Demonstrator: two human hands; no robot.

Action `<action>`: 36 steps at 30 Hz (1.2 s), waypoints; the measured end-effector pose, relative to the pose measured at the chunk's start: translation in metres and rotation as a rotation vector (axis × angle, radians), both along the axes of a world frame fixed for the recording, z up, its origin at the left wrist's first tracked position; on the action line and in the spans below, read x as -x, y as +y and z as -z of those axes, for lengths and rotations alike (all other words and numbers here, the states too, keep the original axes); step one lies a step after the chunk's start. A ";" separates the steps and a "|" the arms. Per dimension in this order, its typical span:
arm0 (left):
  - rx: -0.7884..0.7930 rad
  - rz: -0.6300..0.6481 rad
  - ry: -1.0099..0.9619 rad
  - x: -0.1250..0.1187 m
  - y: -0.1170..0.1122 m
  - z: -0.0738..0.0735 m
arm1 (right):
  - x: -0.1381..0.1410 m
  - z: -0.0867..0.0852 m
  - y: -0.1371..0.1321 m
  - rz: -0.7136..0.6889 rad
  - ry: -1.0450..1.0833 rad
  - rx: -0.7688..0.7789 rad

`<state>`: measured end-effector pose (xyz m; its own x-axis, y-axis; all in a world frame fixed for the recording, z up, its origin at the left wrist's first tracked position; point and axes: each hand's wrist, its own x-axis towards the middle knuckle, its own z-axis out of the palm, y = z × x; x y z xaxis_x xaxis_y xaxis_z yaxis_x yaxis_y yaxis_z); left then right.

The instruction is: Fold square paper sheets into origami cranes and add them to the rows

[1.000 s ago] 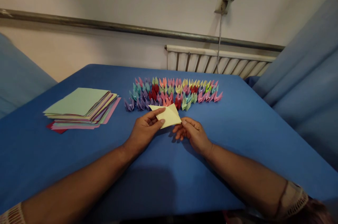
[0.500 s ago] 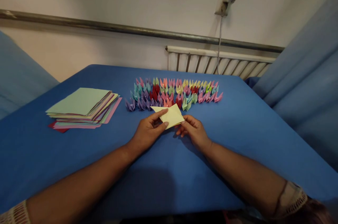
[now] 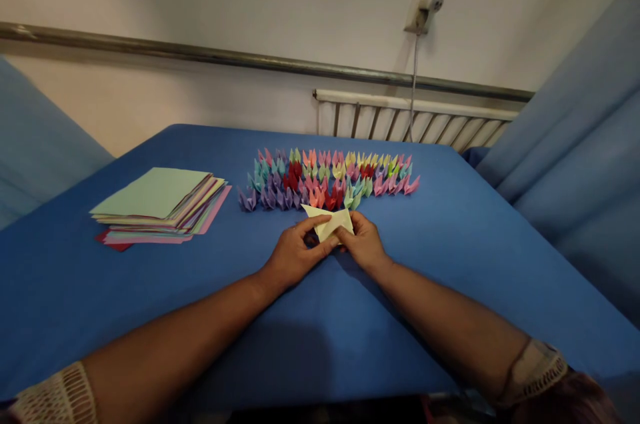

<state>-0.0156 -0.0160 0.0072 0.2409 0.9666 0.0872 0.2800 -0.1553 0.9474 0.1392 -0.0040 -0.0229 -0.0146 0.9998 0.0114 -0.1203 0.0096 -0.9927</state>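
A pale yellow sheet of folded paper (image 3: 336, 222) is held up in front of me, over the near side of the rows of origami cranes (image 3: 325, 194). My left hand (image 3: 299, 245) pinches its left part, with a pointed corner sticking out past the index finger. At the right edge, my right hand (image 3: 367, 242) grips the paper with its thumb laid on the face near the lower middle. Both thumbs are close together there. The fingers beneath the paper are mostly hidden. The cranes stand in several rows, in purple, blue, red, pink, green and yellow.
A stack of coloured paper sheets (image 3: 153, 194), pale green on top, lies at the left of the blue-covered table (image 3: 420, 357). Behind are a metal rail (image 3: 240, 59), a radiator (image 3: 415, 104) and a wall socket with a cord (image 3: 421, 13). Blue curtains (image 3: 585, 117) hang at both sides.
My left hand has shifted right, toward my right hand. My right thumb has moved inward onto the paper's face, and the yellow paper now looks narrower and bent.
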 end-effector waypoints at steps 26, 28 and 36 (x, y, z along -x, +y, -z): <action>0.007 -0.081 -0.009 0.017 0.014 -0.005 | -0.006 0.005 -0.001 -0.230 0.003 -0.006; 0.000 0.024 0.039 0.019 0.011 -0.009 | -0.009 0.005 -0.001 -0.250 -0.012 -0.027; -0.020 0.179 0.059 0.022 0.007 -0.013 | -0.020 0.007 -0.001 -0.310 -0.076 -0.071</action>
<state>-0.0376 -0.0095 0.0202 0.4144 0.9060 0.0866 0.3011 -0.2263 0.9264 0.1591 -0.0055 -0.0300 -0.3220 0.9442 0.0686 -0.0539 0.0540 -0.9971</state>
